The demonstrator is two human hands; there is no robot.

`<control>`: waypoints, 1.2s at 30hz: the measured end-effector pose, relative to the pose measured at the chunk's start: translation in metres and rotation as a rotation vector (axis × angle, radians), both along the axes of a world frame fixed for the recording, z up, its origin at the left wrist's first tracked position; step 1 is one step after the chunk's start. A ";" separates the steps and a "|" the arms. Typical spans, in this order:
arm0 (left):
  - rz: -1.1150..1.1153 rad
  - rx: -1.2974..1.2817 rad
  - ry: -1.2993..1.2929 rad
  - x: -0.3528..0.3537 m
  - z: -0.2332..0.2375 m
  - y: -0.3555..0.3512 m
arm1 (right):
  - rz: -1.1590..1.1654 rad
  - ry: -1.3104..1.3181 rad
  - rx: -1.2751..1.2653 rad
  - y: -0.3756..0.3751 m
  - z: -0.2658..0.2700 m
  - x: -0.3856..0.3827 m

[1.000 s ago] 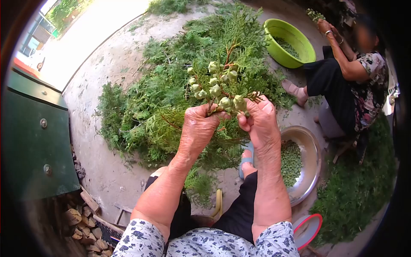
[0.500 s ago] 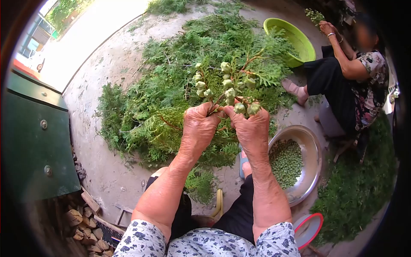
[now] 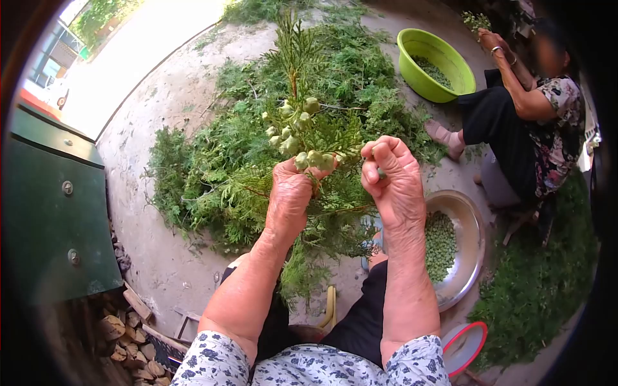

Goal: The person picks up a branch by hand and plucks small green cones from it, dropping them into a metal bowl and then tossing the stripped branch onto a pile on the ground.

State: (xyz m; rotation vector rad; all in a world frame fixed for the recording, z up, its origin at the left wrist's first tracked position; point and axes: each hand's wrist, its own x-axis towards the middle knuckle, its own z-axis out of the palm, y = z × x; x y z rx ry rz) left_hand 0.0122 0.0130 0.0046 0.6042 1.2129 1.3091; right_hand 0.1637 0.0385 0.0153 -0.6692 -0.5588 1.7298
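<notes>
Pale floor (image 3: 145, 251) beneath green sprig (image 3: 288, 128)

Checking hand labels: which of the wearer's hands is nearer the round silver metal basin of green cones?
Right. The right hand appears up-left of the basin in the picture; the left hand, holding a leafy green cone-bearing sprig, is farther left.

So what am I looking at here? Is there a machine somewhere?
No machine, just someone's bare left hand and right hand, filmed by a camera worn on the head, looking forward and down. The left hand holds a conifer sprig with pale green cones; the right hand, beside it, seems to pinch a small green cone, mostly hidden. On the floor lie cut conifer branches, a metal basin of green cones and a lime-green tub. Another person sits at right.
</notes>
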 end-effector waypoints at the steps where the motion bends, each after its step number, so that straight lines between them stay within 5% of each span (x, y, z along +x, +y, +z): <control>1: 0.017 -0.047 0.003 0.000 0.001 0.000 | 0.001 0.002 0.001 -0.002 0.001 -0.002; 4: 0.011 -0.025 -0.026 -0.001 0.003 0.001 | -0.012 -0.776 0.205 -0.012 0.015 -0.015; 5: 0.011 0.010 -0.063 -0.001 0.004 0.001 | -0.011 -0.776 0.206 -0.010 0.011 -0.016; 7: 0.007 0.003 -0.066 -0.002 0.003 0.002 | -0.205 -1.146 0.690 -0.008 -0.002 -0.019; 15: -0.191 -0.026 -0.011 -0.007 0.006 -0.002 | -0.203 -1.182 0.709 -0.007 -0.001 -0.021; 18: -0.146 0.050 0.019 -0.007 -0.003 -0.003 | -0.245 -1.073 0.605 -0.007 -0.004 -0.022; 20: -0.132 0.037 0.015 -0.003 0.010 -0.003 | -0.020 -0.317 0.012 -0.008 -0.004 -0.018; 23: -0.135 0.027 0.027 -0.004 0.010 -0.002 | -0.092 -0.176 -0.136 -0.012 -0.003 -0.027; 25: -0.166 0.013 0.014 -0.002 0.013 -0.002 | -0.107 -0.201 -0.093 -0.012 -0.010 -0.029; 27: -0.150 0.065 -0.016 0.000 0.005 -0.002 | -0.291 -0.661 0.223 -0.010 -0.019 -0.032; 29: -0.154 -0.021 -0.003 -0.002 0.005 -0.002 | -0.293 -0.763 0.281 -0.011 -0.015 -0.030; 31: -0.146 -0.049 -0.023 -0.007 0.006 -0.004 | -0.138 -0.076 -0.170 -0.007 -0.006 -0.019; 32: -0.139 -0.078 -0.044 -0.009 0.006 -0.005 | -0.168 0.069 -0.222 -0.001 -0.008 -0.010; 36: -0.100 -0.121 -0.108 -0.010 0.013 -0.005 | -0.136 0.177 -0.023 0.003 0.001 -0.002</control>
